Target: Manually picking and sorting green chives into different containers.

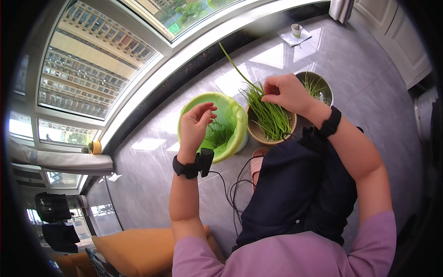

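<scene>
My left hand (198,123) is over a bin lined with a light green plastic bag (238,135). Its fingers are curled apart, and no held thing is visible. Green scraps (219,133) lie inside the bin. My right hand (283,93) is above a round woven basket (258,133) of long thin green stalks, possibly chives (271,117). Thumb and forefinger are close to the stalks' upper end; one long green stalk (235,65) sticks out towards the window, and whether the fingers grip it is unclear. Partly behind my right wrist is a metal bowl (331,90) with more thin greens (311,86).
On the grey tiled floor (145,187), black cables (230,188) loop beside my slippered foot (256,166). A paper cup (296,30) stands on a white sheet (292,39) near the window wall. An orange cushioned seat (138,247) is at lower left; white cabinet doors (405,45) are at upper right.
</scene>
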The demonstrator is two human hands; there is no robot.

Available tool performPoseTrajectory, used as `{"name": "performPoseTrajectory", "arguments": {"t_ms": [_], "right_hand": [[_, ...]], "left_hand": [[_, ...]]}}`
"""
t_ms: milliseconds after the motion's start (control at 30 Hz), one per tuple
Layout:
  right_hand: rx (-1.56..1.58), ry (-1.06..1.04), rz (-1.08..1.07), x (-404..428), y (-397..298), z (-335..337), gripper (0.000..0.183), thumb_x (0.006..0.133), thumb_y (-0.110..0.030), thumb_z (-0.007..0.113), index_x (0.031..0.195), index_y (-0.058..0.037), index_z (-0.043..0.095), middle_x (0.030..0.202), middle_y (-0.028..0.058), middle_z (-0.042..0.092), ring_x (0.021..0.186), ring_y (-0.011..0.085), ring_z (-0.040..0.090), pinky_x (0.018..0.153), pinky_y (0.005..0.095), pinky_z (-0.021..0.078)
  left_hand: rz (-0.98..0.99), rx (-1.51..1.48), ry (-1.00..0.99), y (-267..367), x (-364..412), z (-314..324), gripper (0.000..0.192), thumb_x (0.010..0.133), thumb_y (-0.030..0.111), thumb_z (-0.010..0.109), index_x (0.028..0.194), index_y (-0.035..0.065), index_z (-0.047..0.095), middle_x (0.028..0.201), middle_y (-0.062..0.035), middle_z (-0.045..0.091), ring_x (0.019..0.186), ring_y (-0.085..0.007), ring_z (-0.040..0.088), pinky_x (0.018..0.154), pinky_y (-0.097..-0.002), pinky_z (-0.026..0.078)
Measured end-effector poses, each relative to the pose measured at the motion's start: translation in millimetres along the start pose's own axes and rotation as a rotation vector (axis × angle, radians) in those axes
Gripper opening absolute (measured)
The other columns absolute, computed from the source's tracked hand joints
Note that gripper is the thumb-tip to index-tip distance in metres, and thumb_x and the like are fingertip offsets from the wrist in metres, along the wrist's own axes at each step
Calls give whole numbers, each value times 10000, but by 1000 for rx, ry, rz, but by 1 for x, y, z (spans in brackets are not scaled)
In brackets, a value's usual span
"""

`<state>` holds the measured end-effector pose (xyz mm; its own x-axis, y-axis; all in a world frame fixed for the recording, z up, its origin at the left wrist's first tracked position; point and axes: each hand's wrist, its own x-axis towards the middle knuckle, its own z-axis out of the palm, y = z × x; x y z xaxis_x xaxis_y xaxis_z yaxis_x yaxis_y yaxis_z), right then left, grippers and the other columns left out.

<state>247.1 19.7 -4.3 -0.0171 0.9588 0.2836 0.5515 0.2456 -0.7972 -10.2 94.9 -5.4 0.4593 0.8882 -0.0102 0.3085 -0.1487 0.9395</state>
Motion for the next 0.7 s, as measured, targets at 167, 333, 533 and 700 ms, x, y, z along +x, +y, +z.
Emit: {"name": "performPoseTrajectory", "arguments": {"t_ms": [167,333,533,700], "right_hand": [[-178,-12,-86,12,11,20,146,649,-102,656,707,-26,545,641,106,562,587,247,552,545,307,430],[-376,63,-343,20,24,21,119,667,-110,631,716,-52,539,667,69,550,613,260,544,544,338,426],[-457,119,-425,15,25,13,100,673,-110,619,707,-65,536,686,50,556,611,239,553,550,321,443],[-629,149,-504,20,26,10,99,678,-108,605,692,-76,512,692,34,549,602,223,552,539,301,449]], "left_hand": [[80,-161,45,24,-2,12,347,872,120,452,1189,-17,419,1020,-106,569,795,-132,579,663,-234,480],[132,-178,50,31,3,19,484,886,163,435,1300,8,237,1145,-143,478,852,-172,581,678,-252,490],[165,-233,75,37,3,29,425,893,214,431,1255,20,319,1084,-132,531,805,-148,591,663,-222,483],[139,-197,62,26,9,21,273,871,175,489,1059,-22,513,906,-94,597,693,-88,559,623,-201,467]]}}
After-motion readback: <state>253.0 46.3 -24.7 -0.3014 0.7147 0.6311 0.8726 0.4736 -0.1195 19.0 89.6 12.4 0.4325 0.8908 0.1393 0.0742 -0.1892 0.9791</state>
